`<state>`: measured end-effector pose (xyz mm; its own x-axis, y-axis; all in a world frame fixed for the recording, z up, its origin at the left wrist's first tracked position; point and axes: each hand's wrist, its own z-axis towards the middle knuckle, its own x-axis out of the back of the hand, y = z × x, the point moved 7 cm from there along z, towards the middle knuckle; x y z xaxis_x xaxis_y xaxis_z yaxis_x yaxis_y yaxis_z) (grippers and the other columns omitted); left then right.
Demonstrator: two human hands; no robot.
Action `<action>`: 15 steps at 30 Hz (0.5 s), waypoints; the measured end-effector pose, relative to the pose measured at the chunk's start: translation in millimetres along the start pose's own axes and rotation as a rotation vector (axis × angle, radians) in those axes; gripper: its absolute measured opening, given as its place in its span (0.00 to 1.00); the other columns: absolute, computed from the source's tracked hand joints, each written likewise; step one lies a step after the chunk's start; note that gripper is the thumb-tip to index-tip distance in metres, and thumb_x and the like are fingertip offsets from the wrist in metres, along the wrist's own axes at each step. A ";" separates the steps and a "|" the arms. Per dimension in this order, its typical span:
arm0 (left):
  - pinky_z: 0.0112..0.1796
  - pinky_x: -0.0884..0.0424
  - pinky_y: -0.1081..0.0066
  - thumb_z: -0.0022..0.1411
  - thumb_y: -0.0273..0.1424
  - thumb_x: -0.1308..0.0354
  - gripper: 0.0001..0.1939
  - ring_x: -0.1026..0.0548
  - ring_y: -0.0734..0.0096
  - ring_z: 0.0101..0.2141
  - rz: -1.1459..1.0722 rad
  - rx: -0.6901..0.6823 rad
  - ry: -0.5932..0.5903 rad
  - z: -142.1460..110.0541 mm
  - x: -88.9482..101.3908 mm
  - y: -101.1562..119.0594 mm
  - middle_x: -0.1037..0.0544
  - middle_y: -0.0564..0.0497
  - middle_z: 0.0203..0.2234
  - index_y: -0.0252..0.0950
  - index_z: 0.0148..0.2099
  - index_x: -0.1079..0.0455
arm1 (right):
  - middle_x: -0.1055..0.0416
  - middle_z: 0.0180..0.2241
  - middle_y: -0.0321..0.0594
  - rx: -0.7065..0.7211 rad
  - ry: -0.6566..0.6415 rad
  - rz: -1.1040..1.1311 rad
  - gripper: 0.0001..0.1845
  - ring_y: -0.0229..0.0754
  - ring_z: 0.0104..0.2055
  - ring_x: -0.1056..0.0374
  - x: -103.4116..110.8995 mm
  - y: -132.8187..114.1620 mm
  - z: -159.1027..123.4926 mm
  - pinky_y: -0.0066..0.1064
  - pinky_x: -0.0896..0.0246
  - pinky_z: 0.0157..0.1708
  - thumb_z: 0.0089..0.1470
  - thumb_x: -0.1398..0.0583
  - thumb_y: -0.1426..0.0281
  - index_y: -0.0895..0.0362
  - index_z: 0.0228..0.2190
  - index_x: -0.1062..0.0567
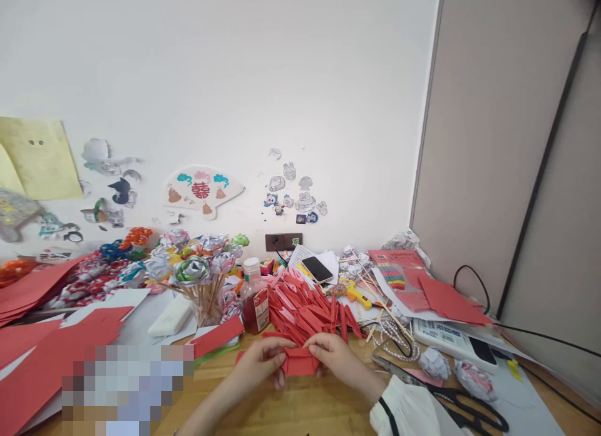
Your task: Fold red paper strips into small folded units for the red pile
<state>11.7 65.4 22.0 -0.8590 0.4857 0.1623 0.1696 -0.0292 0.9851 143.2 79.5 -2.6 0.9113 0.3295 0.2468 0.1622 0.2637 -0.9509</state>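
Head view: our left hand (263,362) and right hand (334,359) pinched red paper (302,363); the fan (201,191) read "囍"; bare tabletop (300,412) lay nearest us, scissors (447,394) at right.

- A paper-craft corner; home or office, I cannot tell.
- A light-brown wooden surface (206,408) stands against a plain white wall (282,79) bearing small grey paper cut-outs (277,183).
- It carries crumpled multicoloured paper flowers (191,270) on thin wooden sticks, and a heap of long folded red paper strips (305,308).
- Nearby lie a yellow plastic glue gun (358,294) and large black-handled metal scissors (441,393).
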 end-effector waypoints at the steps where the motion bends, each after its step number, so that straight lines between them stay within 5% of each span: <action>1: 0.23 0.34 0.71 0.48 0.40 0.45 0.15 0.29 0.69 0.18 -0.010 -0.001 -0.006 0.5 0.3 0.0 0.27 0.54 0.14 0.40 0.37 0.31 | 0.33 0.26 0.37 0.003 0.003 0.003 0.19 0.35 0.24 0.38 0.2 -0.3 0.0 0.26 0.42 0.23 0.46 0.46 0.57 0.59 0.32 0.29; 15: 0.22 0.34 0.70 0.47 0.34 0.45 0.08 0.29 0.69 0.17 -0.076 0.051 0.038 3.3 2.9 -5.5 0.27 0.54 0.14 0.38 0.32 0.32 | 0.33 0.23 0.36 0.105 0.045 -0.197 0.12 0.35 0.24 0.38 0.2 -13.6 -3.9 0.25 0.45 0.24 0.49 0.47 0.65 0.58 0.30 0.28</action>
<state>9.8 69.8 16.9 -0.8880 0.4509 0.0902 0.1266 0.0512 0.9906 142.6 72.5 9.7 0.8824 0.2220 0.4148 0.3004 0.4126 -0.8599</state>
